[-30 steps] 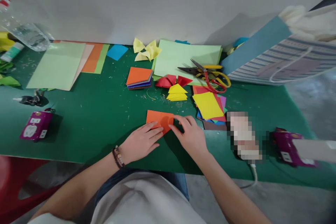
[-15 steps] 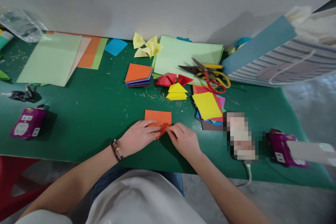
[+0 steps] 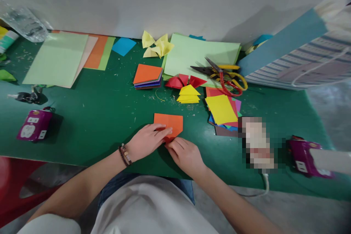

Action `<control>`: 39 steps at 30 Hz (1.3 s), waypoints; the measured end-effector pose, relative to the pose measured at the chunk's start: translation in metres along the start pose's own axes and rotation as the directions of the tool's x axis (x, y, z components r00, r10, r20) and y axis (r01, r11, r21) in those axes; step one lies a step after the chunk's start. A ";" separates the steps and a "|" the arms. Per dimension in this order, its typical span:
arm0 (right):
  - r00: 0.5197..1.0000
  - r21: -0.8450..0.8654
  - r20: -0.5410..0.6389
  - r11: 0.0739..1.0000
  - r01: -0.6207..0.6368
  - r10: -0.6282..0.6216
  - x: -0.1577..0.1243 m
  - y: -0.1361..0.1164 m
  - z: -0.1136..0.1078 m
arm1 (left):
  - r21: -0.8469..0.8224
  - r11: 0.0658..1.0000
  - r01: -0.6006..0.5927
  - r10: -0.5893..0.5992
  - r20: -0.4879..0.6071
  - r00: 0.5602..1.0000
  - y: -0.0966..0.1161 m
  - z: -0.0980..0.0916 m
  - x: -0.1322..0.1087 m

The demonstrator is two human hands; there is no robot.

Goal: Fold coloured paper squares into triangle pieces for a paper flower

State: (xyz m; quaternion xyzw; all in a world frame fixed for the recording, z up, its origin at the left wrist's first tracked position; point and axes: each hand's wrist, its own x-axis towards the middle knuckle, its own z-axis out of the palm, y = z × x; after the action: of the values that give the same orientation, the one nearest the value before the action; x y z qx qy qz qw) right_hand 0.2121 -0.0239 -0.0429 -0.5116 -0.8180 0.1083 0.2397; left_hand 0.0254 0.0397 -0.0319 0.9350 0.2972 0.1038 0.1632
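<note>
Orange paper (image 3: 168, 122) is pressed flat by the left hand (image 3: 146, 141) and pinched by the right hand (image 3: 185, 156), an illegible label (image 3: 28, 130) being seen on the purple power strip (image 3: 41, 126) left of it.

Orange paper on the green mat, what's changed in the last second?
The right hand slid down and left from the right side of the orange paper to its lower tip, its fingers now touching there. The left hand stayed on the paper. The red folded paper, yellow folded paper and scissors stayed put.
</note>
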 end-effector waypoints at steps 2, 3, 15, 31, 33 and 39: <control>0.999 0.058 -0.027 0.998 -0.036 0.037 0.001 0.005 -0.003 | -0.007 1.000 0.000 0.000 -0.004 1.000 0.000 0.000 0.000; 0.996 0.074 -0.045 0.995 -0.068 0.071 0.002 0.008 -0.005 | -0.011 1.000 -0.001 0.001 -0.008 1.000 0.000 0.000 0.000; 0.991 -0.018 -0.100 0.996 -0.093 0.090 0.003 0.009 -0.007 | -0.006 0.999 -0.031 0.031 -0.025 0.999 0.000 -0.001 -0.001; 0.969 -0.225 -0.220 0.961 -0.162 0.112 0.010 0.040 -0.012 | 0.022 0.990 -0.136 0.138 -0.078 0.987 -0.002 0.000 -0.003; 0.960 -0.108 -0.217 0.973 -0.202 0.175 0.011 0.042 -0.022 | 0.033 0.987 -0.160 0.162 -0.077 0.984 -0.003 -0.002 -0.003; 0.943 0.088 -0.214 0.966 -0.241 0.255 0.006 0.036 -0.041 | 0.092 0.933 -0.348 0.355 -0.071 0.932 -0.007 -0.015 -0.006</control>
State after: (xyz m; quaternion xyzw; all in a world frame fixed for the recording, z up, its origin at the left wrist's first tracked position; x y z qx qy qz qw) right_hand 0.2588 -0.0050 -0.0206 -0.6119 -0.7112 0.1040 0.3301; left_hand 0.0131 0.0452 -0.0212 0.9733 0.1358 0.1601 0.0922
